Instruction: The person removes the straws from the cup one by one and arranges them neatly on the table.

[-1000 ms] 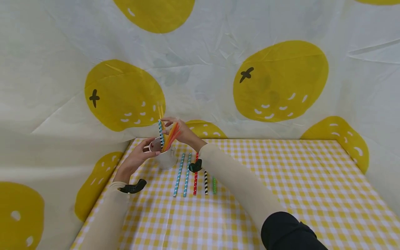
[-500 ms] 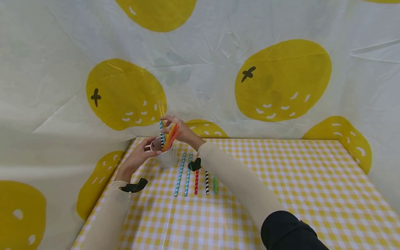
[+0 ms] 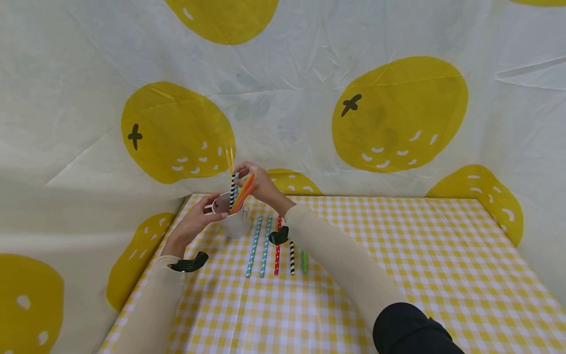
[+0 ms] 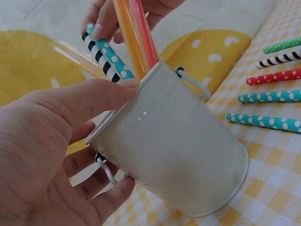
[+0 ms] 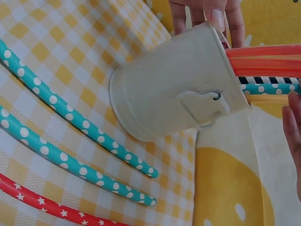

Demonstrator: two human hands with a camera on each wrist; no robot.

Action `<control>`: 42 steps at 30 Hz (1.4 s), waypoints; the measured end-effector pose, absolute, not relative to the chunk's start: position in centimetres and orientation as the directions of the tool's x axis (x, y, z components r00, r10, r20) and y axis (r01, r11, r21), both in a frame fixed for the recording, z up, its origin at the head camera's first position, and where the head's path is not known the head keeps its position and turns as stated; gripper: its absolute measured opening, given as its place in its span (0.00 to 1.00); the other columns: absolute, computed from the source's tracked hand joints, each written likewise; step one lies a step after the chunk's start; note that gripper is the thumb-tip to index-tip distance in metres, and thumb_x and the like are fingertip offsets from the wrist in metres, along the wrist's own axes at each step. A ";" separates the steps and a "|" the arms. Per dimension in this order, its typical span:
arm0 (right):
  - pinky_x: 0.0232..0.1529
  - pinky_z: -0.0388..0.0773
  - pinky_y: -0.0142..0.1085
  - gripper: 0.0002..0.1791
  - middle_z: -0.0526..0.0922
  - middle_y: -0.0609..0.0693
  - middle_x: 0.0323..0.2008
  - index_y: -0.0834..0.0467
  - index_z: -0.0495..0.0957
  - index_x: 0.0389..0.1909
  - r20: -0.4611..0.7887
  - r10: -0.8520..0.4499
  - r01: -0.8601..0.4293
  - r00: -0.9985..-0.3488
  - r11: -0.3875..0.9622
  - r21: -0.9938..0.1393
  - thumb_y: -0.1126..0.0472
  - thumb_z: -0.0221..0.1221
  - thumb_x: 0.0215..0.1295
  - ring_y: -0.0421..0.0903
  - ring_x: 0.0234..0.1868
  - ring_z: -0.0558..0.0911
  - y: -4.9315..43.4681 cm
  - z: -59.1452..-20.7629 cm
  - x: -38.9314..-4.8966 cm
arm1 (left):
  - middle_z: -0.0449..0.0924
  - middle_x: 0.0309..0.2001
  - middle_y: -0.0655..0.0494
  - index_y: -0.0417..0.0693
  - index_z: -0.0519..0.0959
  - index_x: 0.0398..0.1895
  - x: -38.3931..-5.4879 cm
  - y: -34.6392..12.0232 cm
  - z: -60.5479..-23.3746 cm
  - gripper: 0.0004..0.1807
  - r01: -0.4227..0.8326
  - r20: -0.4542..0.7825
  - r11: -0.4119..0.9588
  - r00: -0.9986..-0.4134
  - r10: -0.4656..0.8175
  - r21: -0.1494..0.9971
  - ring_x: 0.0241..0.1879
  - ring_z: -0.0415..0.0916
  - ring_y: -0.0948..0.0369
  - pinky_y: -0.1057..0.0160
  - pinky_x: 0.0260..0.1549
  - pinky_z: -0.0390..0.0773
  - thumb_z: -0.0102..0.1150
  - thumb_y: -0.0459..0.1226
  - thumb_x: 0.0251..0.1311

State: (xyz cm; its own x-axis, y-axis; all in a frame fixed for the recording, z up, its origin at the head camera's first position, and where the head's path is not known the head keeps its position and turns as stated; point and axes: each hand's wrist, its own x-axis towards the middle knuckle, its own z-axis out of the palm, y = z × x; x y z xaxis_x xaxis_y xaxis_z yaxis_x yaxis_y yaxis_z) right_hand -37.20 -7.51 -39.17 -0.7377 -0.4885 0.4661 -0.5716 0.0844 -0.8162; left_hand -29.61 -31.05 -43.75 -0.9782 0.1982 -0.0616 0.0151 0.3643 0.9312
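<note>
A small white metal bucket (image 4: 174, 141) with wire handle loops stands at the table's back left. My left hand (image 3: 194, 221) grips its rim, thumb lying along the near edge and fingers on the far side. Orange straws (image 4: 129, 42) and pinkish-red straws (image 5: 261, 63) lean out of the bucket. Beside them rise a black-and-white striped straw (image 4: 100, 55), a teal polka-dot straw (image 4: 113, 55) and thin clear-yellow straws (image 3: 230, 160). Over the opening, my right hand (image 3: 258, 184) pinches the teal straw near its upper end, the thumb on its dotted surface.
Right of the bucket lies a row on the checked cloth (image 3: 398, 255): two teal dotted straws (image 3: 254, 248), a red starred straw (image 3: 277, 258), a black striped straw (image 3: 292, 258) and a green straw (image 3: 304, 263). A lemon-printed curtain (image 3: 283, 123) hangs behind the table.
My right hand has shifted slightly right. The striped and teal straws have swung right with it, the striped one now showing left of the teal. My left hand stays at the rim.
</note>
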 end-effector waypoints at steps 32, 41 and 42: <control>0.38 0.76 0.32 0.12 0.82 0.55 0.57 0.60 0.83 0.54 0.312 -0.420 -0.437 -0.852 0.241 -0.867 0.63 0.61 0.72 0.44 0.39 0.79 -5.0 -39.6 -37.0 | 0.48 0.79 0.45 0.50 0.52 0.81 -29.3 -31.0 -43.8 0.45 0.036 -0.052 0.381 -0.975 0.218 0.924 0.75 0.52 0.39 0.39 0.66 0.62 0.67 0.45 0.67; 0.44 0.84 0.40 0.12 0.80 0.54 0.56 0.58 0.79 0.55 0.376 -0.361 -0.441 -0.854 0.117 -0.890 0.63 0.59 0.74 0.46 0.38 0.85 -3.4 -38.1 -36.9 | 0.49 0.79 0.45 0.51 0.53 0.81 -29.3 -31.2 -43.9 0.46 0.036 -0.052 0.381 -0.975 0.218 0.924 0.75 0.53 0.40 0.39 0.67 0.61 0.67 0.46 0.66; 0.44 0.84 0.40 0.13 0.81 0.54 0.53 0.58 0.78 0.55 0.384 -0.354 -0.445 -0.853 0.107 -0.889 0.62 0.59 0.74 0.47 0.38 0.85 -3.3 -38.0 -36.9 | 0.49 0.78 0.45 0.51 0.53 0.81 -29.3 -31.2 -43.9 0.46 0.037 -0.051 0.380 -0.974 0.220 0.924 0.75 0.53 0.40 0.39 0.66 0.62 0.67 0.46 0.66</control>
